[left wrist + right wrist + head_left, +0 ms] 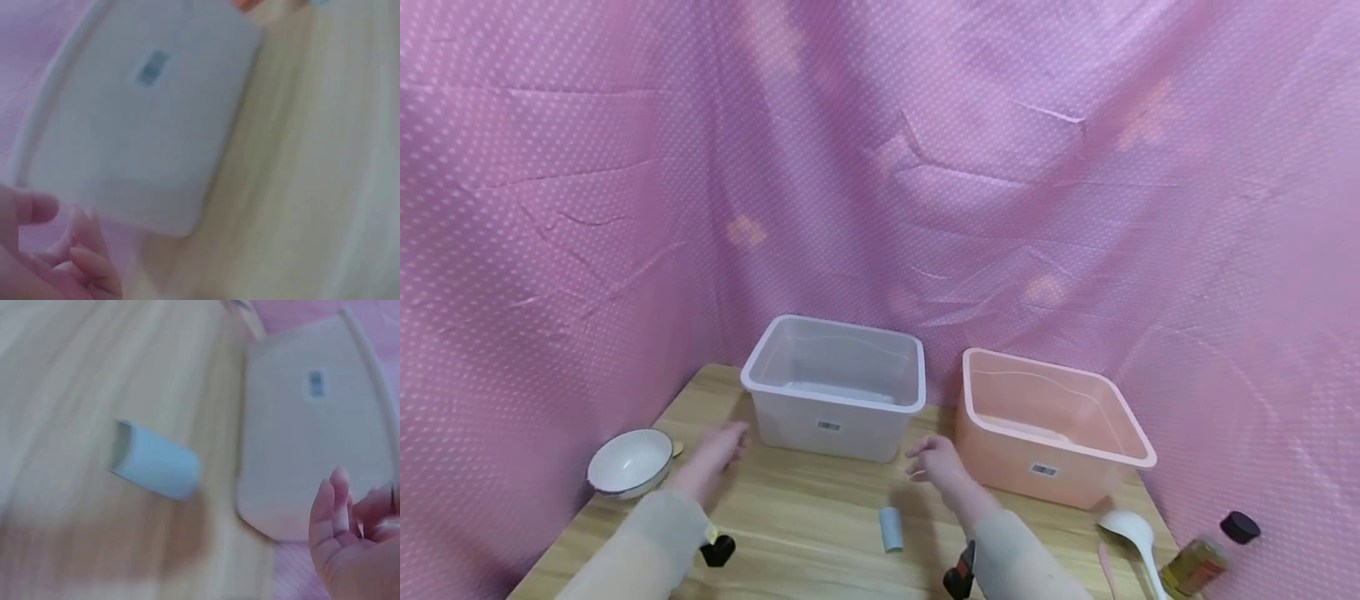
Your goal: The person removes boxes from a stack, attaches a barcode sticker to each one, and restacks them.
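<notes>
A small pale blue tube (891,528) is seen lying on the wooden desk (805,517), nearest the viewer, between the two forearms. Beyond it, the left hand (715,454) and right hand (934,461) are held just above the desk, fingers loosely relaxed and, as far as the blur allows, nothing gripped. Farther back, a clear bin (835,387) and a pink bin (1048,427) are set side by side.

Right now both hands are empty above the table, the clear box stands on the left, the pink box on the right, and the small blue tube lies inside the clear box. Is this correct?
Not quite. The small blue tube lies on the table, in front of the clear box, not inside it; the head view shows this. The left hand and right hand are indeed empty, and the pink box stands on the right.
</notes>
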Available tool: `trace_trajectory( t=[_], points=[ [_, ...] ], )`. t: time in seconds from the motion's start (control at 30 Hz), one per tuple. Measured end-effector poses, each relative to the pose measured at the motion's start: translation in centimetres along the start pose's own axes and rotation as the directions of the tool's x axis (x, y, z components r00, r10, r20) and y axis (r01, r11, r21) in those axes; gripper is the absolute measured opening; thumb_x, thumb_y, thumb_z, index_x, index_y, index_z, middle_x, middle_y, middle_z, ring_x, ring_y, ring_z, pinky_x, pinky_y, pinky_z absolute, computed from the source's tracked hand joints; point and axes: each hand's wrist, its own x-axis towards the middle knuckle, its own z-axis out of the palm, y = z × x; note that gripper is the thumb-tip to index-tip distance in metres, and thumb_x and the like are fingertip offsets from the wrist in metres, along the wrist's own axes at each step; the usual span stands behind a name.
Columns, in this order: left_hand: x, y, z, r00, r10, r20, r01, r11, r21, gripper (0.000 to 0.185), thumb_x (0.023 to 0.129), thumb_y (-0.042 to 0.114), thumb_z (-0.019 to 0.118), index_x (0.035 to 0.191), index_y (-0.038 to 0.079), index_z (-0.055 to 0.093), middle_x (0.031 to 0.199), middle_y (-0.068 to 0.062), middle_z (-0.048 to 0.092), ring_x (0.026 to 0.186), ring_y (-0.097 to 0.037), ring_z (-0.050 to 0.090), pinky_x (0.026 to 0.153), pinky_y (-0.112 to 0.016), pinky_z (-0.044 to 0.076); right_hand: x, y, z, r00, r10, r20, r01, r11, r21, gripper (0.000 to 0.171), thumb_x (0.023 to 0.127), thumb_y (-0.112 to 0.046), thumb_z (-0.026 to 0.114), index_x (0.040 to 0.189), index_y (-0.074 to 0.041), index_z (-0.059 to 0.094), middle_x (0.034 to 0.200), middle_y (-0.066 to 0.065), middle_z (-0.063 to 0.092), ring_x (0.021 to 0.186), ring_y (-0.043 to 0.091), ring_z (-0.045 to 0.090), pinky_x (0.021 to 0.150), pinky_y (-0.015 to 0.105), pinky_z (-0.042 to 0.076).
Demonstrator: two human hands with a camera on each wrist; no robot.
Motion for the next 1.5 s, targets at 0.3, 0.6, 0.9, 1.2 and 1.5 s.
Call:
trace_trajectory(
  t=[0.3,0.6,0.9,1.2,1.5],
  points=[
    [2.2,4.1,-2.1,0.988,0.079,-0.131,-0.058,0.986,0.158,0.060,0.103,0.053,0.030,0.109,-0.003,0.052,0.073,-0.006,0.057,0.068,-0.020,0.054,0.066,-0.037,0.044,1.8,-2.7,-0.1,0.991,0.034,-0.132,-0.021,0.995,0.101,0.032,0.106,-0.025,0.041,0.104,0.006,0.051,0.084,0.019,0.063,0.058,0.018,0.061,0.062,0.039,0.058],
    [3.9,5.1,-0.7,0.992,0.126,0.015,-0.124,0.941,0.315,0.082,0.101,0.061,0.027,0.139,-0.010,0.044,0.134,-0.033,0.048,0.121,-0.048,0.045,0.101,-0.060,0.037,2.8,-3.4,-0.3,0.982,0.087,-0.170,-0.072,0.993,0.096,0.034,0.106,-0.032,0.045,0.091,-0.002,0.047,0.067,0.007,0.052,0.051,0.017,0.056,0.057,0.038,0.057],
    [3.4,5.6,-1.0,0.968,0.251,0.005,-0.239,0.915,0.326,0.060,0.105,0.042,0.040,0.117,-0.013,0.060,0.124,-0.031,0.056,0.110,-0.041,0.051,0.098,-0.058,0.038,3.0,-4.5,-0.6,0.980,0.053,-0.191,-0.038,0.996,0.081,0.029,0.105,-0.021,0.048,0.082,-0.003,0.047,0.066,0.006,0.049,0.054,0.016,0.053,0.056,0.032,0.054],
    [-0.2,6.8,-2.9,0.967,0.254,-0.010,-0.236,0.913,0.332,0.056,0.103,0.041,0.042,0.096,-0.010,0.064,0.091,-0.025,0.059,0.089,-0.037,0.053,0.079,-0.050,0.045,1.2,-6.6,-0.8,0.976,-0.074,-0.202,0.068,0.997,-0.037,0.040,0.103,-0.022,0.052,0.066,-0.007,0.048,0.058,0.003,0.049,0.050,0.014,0.047,0.051,0.026,0.046],
    [-2.9,12.4,-4.6,0.953,0.302,0.001,-0.295,0.928,0.228,0.053,0.101,0.043,0.048,0.074,0.000,0.062,0.067,-0.006,0.053,0.064,-0.022,0.047,0.056,-0.035,0.042,-1.2,-11.1,-2.3,0.977,-0.143,-0.158,0.140,0.990,-0.031,0.038,0.102,-0.022,0.054,0.067,-0.007,0.051,0.059,0.002,0.050,0.051,0.012,0.047,0.050,0.023,0.041]
  ],
)
